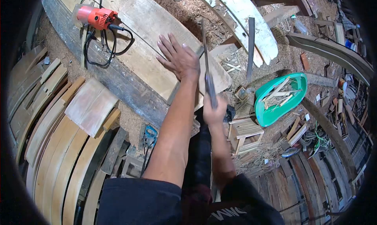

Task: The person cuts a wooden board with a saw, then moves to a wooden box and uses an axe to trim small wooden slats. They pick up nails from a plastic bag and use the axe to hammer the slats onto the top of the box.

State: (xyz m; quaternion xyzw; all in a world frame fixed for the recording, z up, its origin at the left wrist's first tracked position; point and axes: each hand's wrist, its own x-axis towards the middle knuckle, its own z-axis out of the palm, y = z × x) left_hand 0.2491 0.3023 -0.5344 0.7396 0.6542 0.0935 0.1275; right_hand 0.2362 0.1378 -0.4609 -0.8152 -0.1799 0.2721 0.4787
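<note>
The saw (210, 85) stands over the end of the wooden boards (147, 19), its handle gripped in the right hand (215, 110). The left hand (181, 62) presses flat on the boards, unclenched, near a red power tool (99, 18).

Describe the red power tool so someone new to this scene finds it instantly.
Start at the wide pale boards at upper left, where the left hand lies spread. Go left and up from that hand to a power tool lying amid loops of black cable. Its red-orange body sets it apart from the blue tool lower down in the picture.
</note>
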